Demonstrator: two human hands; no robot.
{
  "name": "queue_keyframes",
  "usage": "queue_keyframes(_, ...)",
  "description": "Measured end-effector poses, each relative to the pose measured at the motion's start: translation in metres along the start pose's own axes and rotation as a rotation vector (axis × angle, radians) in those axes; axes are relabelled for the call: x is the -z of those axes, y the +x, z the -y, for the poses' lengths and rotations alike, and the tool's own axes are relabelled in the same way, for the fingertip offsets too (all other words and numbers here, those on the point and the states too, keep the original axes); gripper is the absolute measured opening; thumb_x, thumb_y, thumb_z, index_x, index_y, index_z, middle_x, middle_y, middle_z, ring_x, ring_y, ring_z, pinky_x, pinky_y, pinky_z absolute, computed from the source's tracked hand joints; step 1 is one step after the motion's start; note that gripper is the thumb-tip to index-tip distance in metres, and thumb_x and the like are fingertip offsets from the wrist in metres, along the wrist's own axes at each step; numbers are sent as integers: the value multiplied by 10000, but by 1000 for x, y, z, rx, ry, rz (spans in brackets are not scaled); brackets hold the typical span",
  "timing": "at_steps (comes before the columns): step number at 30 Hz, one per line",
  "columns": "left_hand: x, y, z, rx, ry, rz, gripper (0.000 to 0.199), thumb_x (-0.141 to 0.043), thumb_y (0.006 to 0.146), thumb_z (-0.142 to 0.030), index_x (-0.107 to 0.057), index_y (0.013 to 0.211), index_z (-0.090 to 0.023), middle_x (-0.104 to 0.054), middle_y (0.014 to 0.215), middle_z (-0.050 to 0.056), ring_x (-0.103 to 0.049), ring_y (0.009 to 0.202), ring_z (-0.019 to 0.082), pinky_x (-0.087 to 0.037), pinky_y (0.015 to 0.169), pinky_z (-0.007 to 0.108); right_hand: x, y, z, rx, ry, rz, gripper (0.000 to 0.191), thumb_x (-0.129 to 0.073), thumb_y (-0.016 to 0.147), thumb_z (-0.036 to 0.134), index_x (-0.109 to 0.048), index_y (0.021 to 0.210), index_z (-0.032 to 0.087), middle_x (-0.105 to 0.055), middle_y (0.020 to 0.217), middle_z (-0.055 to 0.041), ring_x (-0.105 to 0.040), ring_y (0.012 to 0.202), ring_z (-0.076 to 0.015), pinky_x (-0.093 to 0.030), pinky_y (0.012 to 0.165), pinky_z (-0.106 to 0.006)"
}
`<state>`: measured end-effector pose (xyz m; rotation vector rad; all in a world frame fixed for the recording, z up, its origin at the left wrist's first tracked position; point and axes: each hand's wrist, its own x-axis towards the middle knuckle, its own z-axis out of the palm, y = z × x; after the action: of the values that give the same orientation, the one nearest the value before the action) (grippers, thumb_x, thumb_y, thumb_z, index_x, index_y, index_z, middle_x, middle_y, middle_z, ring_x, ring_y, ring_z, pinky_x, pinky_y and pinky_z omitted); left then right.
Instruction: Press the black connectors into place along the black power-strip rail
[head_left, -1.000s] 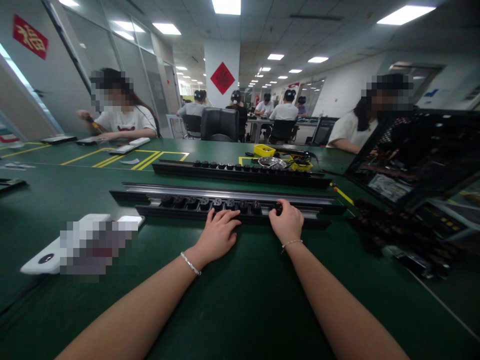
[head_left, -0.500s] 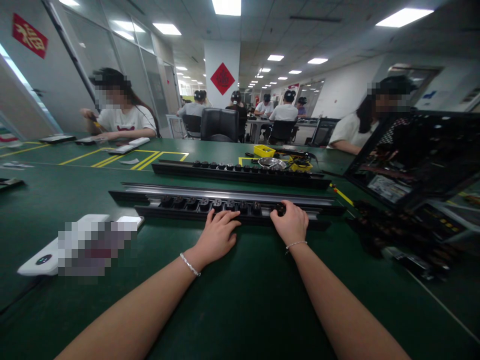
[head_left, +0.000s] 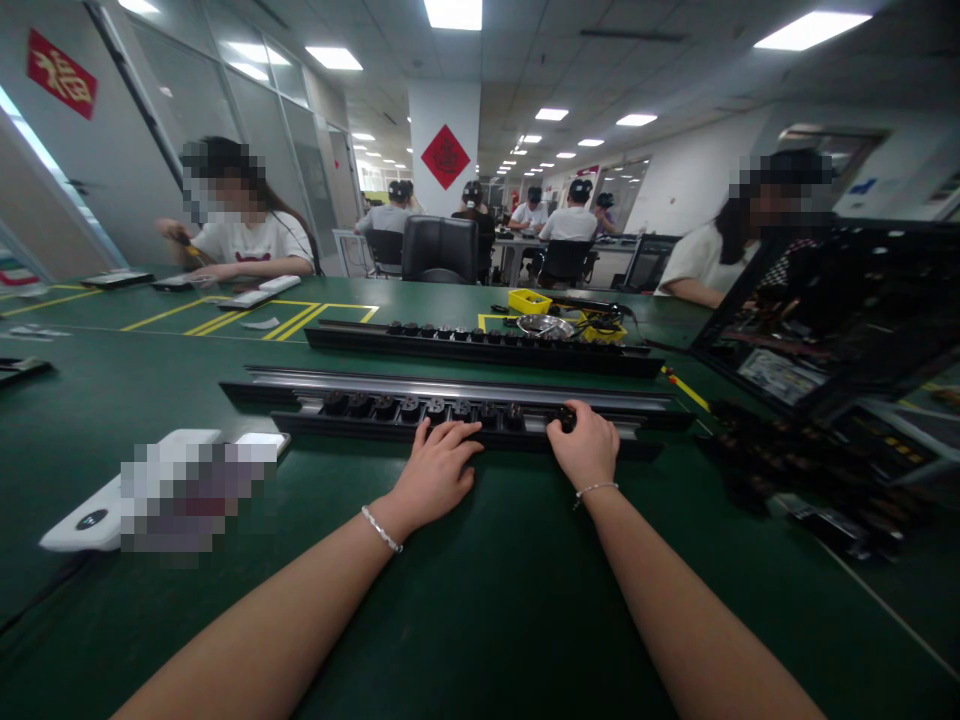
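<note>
A long black rail lies across the green table in front of me, its channel holding a row of small black round-topped parts. My left hand rests at the rail's front edge near the middle, fingers spread and lying over the edge. Further right, my right hand has thumb and fingers closed round another small black part in the channel; most of that part is hidden. A bare stretch of channel separates it from the row. Directly behind runs a second black rail with a shiny inner face.
Another black rail with similar parts lies farther back. Beyond it are a yellow bin and a metal bowl. A white power bank and a phone are at left. An open black case and dark loose parts stand right.
My right hand has slid slightly to the right along the rail with the small black part in its fingers. My left hand stays in place on the rail.
</note>
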<state>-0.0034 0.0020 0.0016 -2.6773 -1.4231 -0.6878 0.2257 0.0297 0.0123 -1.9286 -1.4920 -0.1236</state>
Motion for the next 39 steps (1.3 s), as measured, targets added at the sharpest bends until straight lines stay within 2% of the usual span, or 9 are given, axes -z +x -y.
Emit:
queue_keyframes(5,1,0,0,-3,-3,5,344,-504,790,-215,-580,1114,-300,-491,1365,1,-397,1255,245,-169,1092,589,2,1,-3,-32,5,24,365,-450,751,294,-567,1077,176,-646,970,-89,-544,964,-233,-291,952,-396)
queue_keyframes(12,2,0,-1,3,-13,18,335,-495,801,-226,-575,1118,-296,-480,1377,-1,-383,1267,244,-153,1096,593,1,0,-8,-36,-48,-25,394,-465,735,353,-583,1062,166,-630,1043,-110,-516,1033,-258,-261,980,-426)
queue_keyframes(26,1,1,0,3,-9,15,342,-493,802,-224,-575,1126,-297,-481,1376,0,-386,1266,244,-158,1099,589,4,2,-11,-22,-29,7,363,-439,756,295,-566,1073,171,-638,1004,-105,-532,999,-247,-291,957,-415)
queue_keyframes(29,1,1,0,1,-8,16,344,-494,800,-225,-575,1126,-298,-481,1377,0,-387,1266,244,-164,1097,590,5,3,-15,-41,-56,12,401,-455,760,337,-561,1108,167,-625,1059,-115,-508,1051,-258,-285,973,-427)
queue_keyframes(33,1,1,0,6,-11,20,348,-502,792,-223,-580,1122,-299,-482,1376,4,-390,1264,248,-168,1095,591,7,3,-23,-84,-134,-9,508,-495,740,441,-544,1169,174,-564,1205,-126,-409,1178,-300,-240,1006,-496)
queue_keyframes(39,1,1,-1,7,-14,14,348,-501,790,-220,-587,1118,-297,-487,1372,6,-392,1260,247,-161,1097,588,5,1,-27,-63,-134,-5,497,-452,754,447,-538,1169,186,-558,1211,-114,-425,1159,-291,-204,1020,-532)
